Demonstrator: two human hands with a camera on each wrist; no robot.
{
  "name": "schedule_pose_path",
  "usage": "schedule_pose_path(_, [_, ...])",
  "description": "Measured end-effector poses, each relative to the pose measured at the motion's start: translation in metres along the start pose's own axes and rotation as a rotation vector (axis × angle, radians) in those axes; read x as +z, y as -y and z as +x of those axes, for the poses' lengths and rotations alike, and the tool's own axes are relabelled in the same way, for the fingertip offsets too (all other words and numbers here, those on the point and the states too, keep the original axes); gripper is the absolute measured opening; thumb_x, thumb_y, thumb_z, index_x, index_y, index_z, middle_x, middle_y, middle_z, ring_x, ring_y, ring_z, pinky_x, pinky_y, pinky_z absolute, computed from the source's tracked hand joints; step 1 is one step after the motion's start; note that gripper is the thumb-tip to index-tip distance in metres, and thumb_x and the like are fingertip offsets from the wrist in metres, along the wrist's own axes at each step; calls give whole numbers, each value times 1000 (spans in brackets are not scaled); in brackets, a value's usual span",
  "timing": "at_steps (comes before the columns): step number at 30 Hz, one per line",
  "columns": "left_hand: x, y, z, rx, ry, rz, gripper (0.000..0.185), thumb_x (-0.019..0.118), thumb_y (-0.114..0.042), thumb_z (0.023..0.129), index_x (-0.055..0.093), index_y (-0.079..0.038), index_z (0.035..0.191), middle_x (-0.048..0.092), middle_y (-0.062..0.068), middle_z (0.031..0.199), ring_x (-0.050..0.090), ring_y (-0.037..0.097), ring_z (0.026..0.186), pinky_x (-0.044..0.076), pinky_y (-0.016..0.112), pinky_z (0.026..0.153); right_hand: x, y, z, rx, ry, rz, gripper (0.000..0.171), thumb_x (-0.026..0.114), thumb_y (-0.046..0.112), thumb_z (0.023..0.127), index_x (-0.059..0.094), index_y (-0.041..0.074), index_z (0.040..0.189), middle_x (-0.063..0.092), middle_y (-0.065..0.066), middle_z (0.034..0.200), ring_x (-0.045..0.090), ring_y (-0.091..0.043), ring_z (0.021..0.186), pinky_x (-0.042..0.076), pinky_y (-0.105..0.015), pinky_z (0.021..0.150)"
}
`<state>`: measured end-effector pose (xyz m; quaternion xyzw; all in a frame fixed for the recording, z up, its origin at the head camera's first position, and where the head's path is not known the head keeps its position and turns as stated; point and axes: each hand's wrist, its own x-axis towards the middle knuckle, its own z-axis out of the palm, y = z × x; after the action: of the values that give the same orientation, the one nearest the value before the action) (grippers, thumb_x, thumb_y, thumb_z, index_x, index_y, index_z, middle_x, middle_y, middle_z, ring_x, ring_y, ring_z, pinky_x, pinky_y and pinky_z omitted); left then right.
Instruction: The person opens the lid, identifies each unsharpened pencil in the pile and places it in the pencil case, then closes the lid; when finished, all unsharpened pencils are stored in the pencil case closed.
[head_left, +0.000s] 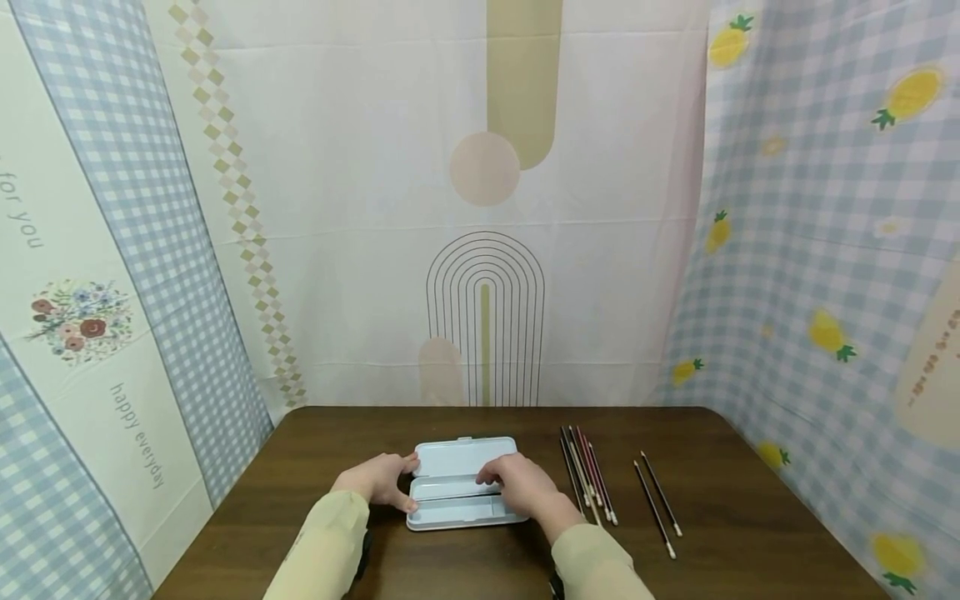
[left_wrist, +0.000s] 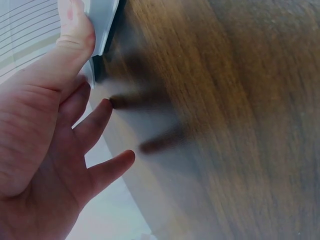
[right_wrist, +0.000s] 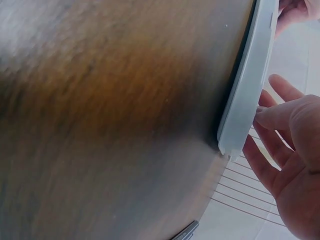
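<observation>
A light blue pencil case (head_left: 457, 512) lies on the table with its lid (head_left: 459, 458) swung back, showing a long inner compartment and a small one at the right. My left hand (head_left: 381, 481) holds the case's left end, thumb by the front corner and forefinger by the lid; the other fingers spread loosely in the left wrist view. Over the right half of the case is my right hand (head_left: 523, 485), its bent fingers reaching above the inner flap (head_left: 446, 487). In the right wrist view its thumb (right_wrist: 272, 117) is right at the case's rim.
To the right of the case lies a bunch of thin dark, red and tan sticks (head_left: 588, 475) with white tips. Two more dark sticks (head_left: 656, 504) lie farther right on the brown wooden table (head_left: 337, 433). Patterned cloth (head_left: 360, 208) hangs behind and at both sides.
</observation>
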<state>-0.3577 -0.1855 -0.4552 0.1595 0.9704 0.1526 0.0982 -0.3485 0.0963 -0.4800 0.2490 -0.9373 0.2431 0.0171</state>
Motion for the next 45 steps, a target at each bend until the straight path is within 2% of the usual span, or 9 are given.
schedule_pose_path(9, [1,-2,-1,-7,0,11,83,95,-30,78,62,-3,149,56,10,158,50,39,147,40,57,120,0,-4,-2,-37,-13,-12,48,58,-20,87,84,16,105,76,6,100,68,-11,95,61,-41,91])
schedule_pose_path(20, [0,-6,-3,-4,-11,32,81,95,-31,79,63,-3,148,58,9,157,51,39,145,41,55,120,-6,-15,-8,-29,-42,37,37,60,-11,95,83,16,106,76,6,101,68,-13,98,61,-43,90])
schedule_pose_path(27, [-1,-5,-3,-11,-11,27,82,95,-31,78,63,-3,148,58,9,157,51,40,146,40,56,119,-12,-20,-10,-46,-70,54,31,62,-8,94,83,12,105,76,2,100,67,-13,93,61,-43,87])
schedule_pose_path(38, [1,-2,-2,-22,-15,21,82,96,-30,78,64,-4,148,58,8,157,50,40,146,40,57,119,-13,-36,-20,-93,-87,179,26,66,-9,94,81,8,108,78,-3,106,69,-19,97,61,-44,88])
schedule_pose_path(45, [-3,-6,-5,-17,-11,20,81,95,-30,78,64,-3,148,57,9,157,49,40,147,40,57,119,-31,-50,-29,-24,-139,293,23,69,-4,97,78,5,116,77,-8,112,69,-26,105,59,-50,93])
